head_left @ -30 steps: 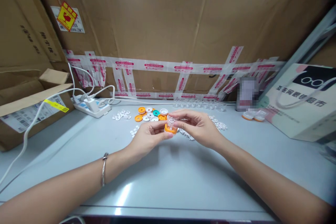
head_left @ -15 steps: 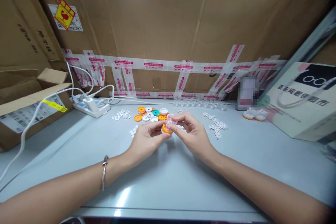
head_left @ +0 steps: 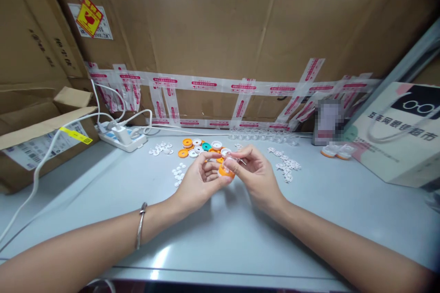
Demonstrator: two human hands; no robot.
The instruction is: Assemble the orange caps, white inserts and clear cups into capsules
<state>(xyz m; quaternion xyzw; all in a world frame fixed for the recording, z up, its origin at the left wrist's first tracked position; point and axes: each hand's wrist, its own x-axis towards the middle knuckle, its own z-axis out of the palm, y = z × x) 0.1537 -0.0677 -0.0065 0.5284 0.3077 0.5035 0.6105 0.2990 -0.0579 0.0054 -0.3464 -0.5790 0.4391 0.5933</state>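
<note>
Both hands meet at the middle over the table. My left hand (head_left: 197, 178) is closed around an orange round base (head_left: 225, 172), its thumb at the front edge. My right hand (head_left: 257, 175) pinches a clear plastic cup (head_left: 228, 161) at the top of the base; its fingers hide part of it, so I cannot tell whether the two are joined. Just behind the hands lie orange, white and green plastic rings (head_left: 183, 153). Small white discs (head_left: 178, 171) are scattered left of my left hand, and white dotted pieces (head_left: 286, 165) lie right of my right hand.
Clear cups (head_left: 263, 135) stand in a row at the back. White knobbed pieces (head_left: 161, 148) lie near a power strip (head_left: 132, 143) with white cables. Two orange-bottomed clear pieces (head_left: 330, 151) sit by a paper bag (head_left: 395, 142). An open carton (head_left: 44, 146) stands left.
The orange base is tilted and shows more toward me. My left fingers have spread a little around it, while the right hand stays at the clear cup. The view has shifted slightly.
</note>
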